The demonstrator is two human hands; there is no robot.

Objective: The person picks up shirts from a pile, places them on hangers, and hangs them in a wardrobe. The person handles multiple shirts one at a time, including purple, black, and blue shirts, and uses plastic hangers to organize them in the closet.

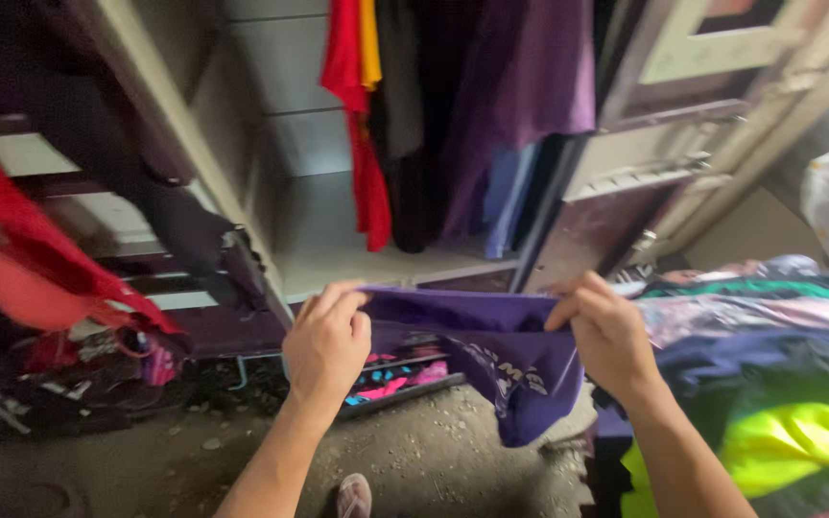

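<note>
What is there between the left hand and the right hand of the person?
In the head view, a folded purple cloth garment stretches between the left hand and the right hand; both pinch its top edge, and it hangs down near the right one.

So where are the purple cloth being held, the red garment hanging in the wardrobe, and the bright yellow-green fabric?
purple cloth point(491, 336): head view, middle of its front.
red garment point(368, 182): head view, lower hanging part.
yellow-green fabric point(798, 436): head view, middle of the bright patch.

Purple garment point(491, 345): soft matt cloth, pale print on the hanging part, pinched by left hand point(326, 347) and right hand point(608, 336). Hanging clothes point(453, 105): matt fabric throughout. Wardrobe shelf point(338, 245): painted, smooth, dull. Floor point(434, 451): rough, gritty concrete. Yellow-green garment point(798, 441) on pile: slight synthetic sheen.
</note>
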